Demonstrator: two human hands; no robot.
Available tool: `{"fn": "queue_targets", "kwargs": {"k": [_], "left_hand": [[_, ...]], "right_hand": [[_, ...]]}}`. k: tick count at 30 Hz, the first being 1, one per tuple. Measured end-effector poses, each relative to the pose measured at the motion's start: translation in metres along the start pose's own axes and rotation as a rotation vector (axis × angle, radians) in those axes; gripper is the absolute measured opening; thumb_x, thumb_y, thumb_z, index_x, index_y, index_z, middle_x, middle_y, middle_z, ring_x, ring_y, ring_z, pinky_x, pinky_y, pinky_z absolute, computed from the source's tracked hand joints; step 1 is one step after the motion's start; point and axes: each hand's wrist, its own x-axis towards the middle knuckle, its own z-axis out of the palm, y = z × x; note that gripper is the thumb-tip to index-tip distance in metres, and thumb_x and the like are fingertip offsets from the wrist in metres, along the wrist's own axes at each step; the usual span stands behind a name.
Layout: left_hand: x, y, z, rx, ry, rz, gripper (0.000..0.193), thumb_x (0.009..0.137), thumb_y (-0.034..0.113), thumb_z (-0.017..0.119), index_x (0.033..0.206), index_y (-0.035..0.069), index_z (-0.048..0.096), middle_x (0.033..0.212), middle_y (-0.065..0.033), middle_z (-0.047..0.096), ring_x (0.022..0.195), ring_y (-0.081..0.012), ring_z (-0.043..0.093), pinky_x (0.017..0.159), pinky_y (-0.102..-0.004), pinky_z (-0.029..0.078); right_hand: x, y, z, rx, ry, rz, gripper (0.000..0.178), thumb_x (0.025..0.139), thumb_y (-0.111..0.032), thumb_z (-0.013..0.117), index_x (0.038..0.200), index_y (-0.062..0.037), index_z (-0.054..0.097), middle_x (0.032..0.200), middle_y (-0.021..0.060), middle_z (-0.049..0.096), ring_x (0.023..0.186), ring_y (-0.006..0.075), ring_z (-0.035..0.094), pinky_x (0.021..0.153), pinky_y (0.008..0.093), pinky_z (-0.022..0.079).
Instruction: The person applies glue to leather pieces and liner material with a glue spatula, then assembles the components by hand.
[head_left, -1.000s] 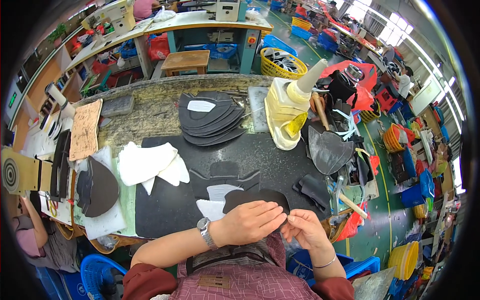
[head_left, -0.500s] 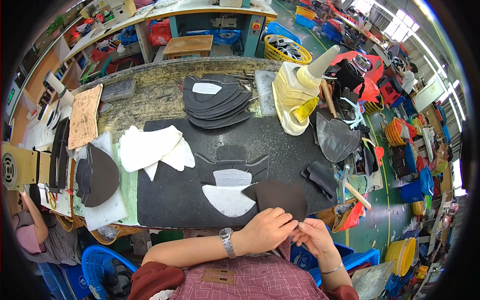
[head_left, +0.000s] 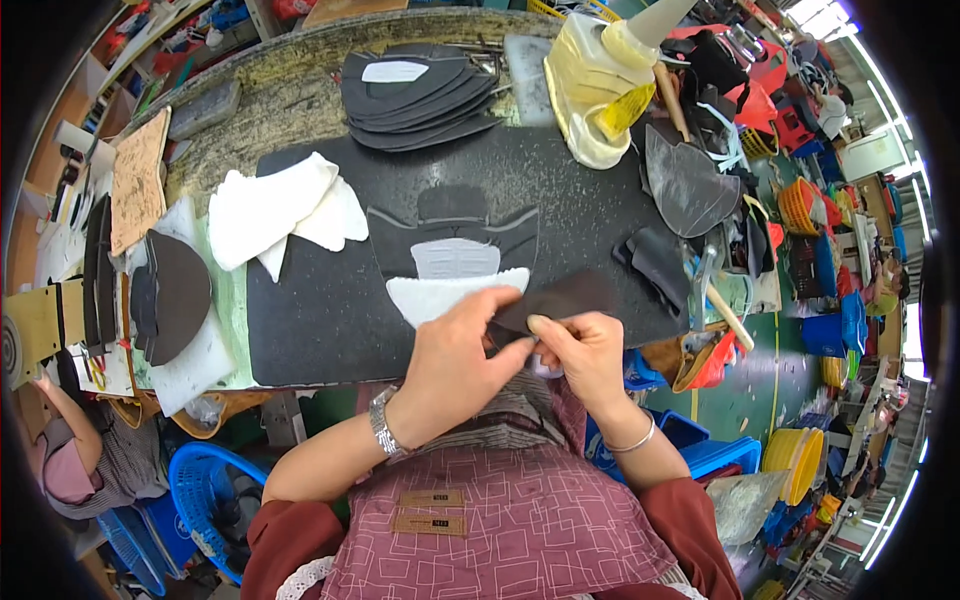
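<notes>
Since our left hand (head_left: 452, 357) has spread apart, our right hand (head_left: 588, 362) beside it seemingly bears the pinched brown piece (head_left: 574, 294).

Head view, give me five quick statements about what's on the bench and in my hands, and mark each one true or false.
1. The right hand pinches a dark piece. True.
2. The watch is on the right wrist. False: it is on the left wrist.
3. A white patch lies on the dark stack. True.
4. The hammer lies left of the white pieces. False: it lies to their right.
5. The white pieces lie partly on the black mat. True.
</notes>
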Motion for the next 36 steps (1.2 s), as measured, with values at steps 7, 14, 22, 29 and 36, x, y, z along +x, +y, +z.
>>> {"fn": "queue_targets", "kwargs": {"k": [7, 14, 22, 29, 36], "left_hand": [[0.001, 0.009, -0.024, -0.114, -0.087, 0.012, 0.030, 0.072, 0.007, 0.071, 0.101, 0.001, 0.062, 0.092, -0.0076, 0.064, 0.072, -0.0119, 0.062, 0.063, -0.0234, 0.050], [0.011, 0.002, -0.027, -0.077, -0.074, 0.046, 0.011, 0.079, 0.004, 0.063, 0.088, -0.001, 0.066, 0.071, -0.0058, 0.066, 0.063, -0.0084, 0.062, 0.058, -0.0222, 0.050], [0.013, -0.010, -0.031, -0.654, -0.347, -0.222, 0.044, 0.086, 0.016, 0.063, 0.124, 0.001, 0.048, 0.105, -0.0126, 0.063, 0.092, -0.0157, 0.060, 0.077, -0.0279, 0.050], [0.012, -0.019, -0.028, -0.627, -0.062, -0.338, 0.020, 0.090, 0.014, 0.057, 0.097, -0.002, 0.066, 0.075, -0.0024, 0.064, 0.064, -0.0059, 0.058, 0.056, -0.0191, 0.047], [0.018, -0.016, -0.028, -0.365, 0.116, -0.216, 0.015, 0.088, 0.013, 0.059, 0.091, 0.000, 0.066, 0.056, -0.0052, 0.058, 0.048, -0.0060, 0.055, 0.044, -0.0230, 0.041]], "right_hand": [[0.002, -0.002, -0.006, 0.219, -0.071, -0.079, 0.023, 0.085, -0.020, 0.067, 0.072, -0.0016, 0.063, 0.060, 0.0023, 0.060, 0.051, 0.0047, 0.053, 0.045, 0.0178, 0.039], [0.004, -0.027, 0.004, -0.234, -0.085, -0.269, 0.020, 0.083, -0.017, 0.067, 0.075, 0.0008, 0.064, 0.060, 0.0015, 0.060, 0.053, 0.0059, 0.055, 0.047, 0.0200, 0.042], [0.013, -0.033, 0.012, -0.287, -0.308, -0.322, 0.012, 0.077, -0.009, 0.068, 0.075, 0.0006, 0.061, 0.059, 0.0037, 0.056, 0.053, 0.0068, 0.052, 0.048, 0.0240, 0.040], [0.010, -0.019, 0.017, -0.310, -0.155, -0.570, 0.011, 0.076, -0.005, 0.065, 0.073, -0.0001, 0.056, 0.067, 0.0081, 0.057, 0.057, 0.0168, 0.055, 0.052, 0.0273, 0.043], [0.008, -0.005, 0.026, -0.623, 0.009, -1.039, 0.019, 0.069, -0.004, 0.070, 0.080, -0.0015, 0.055, 0.077, 0.0105, 0.059, 0.065, 0.0239, 0.059, 0.057, 0.0309, 0.048]]}}
